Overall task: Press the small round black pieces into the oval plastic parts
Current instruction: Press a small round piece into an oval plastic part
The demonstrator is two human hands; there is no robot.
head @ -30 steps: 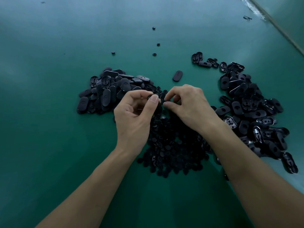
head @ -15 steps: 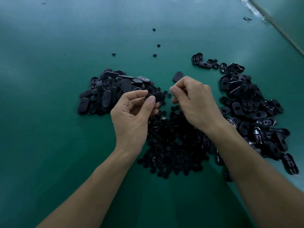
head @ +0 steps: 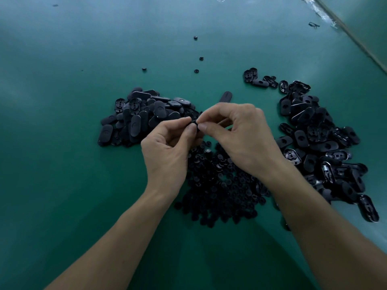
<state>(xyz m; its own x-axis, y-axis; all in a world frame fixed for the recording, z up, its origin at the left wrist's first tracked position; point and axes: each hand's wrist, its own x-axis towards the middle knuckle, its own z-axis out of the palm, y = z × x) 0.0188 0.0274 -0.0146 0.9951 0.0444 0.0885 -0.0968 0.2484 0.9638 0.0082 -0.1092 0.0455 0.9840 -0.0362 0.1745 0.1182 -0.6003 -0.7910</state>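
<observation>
Oval part, small, black, pinched by fingers

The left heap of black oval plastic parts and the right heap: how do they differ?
The left heap of black oval plastic parts is compact, mostly smooth faces up. The right heap is bigger, looser, many round holes and hollow insides showing. Both rest on the green table.

Green matte tabletop fills view; soft glare at far side; pale edge strip diag. top-rt.
</observation>
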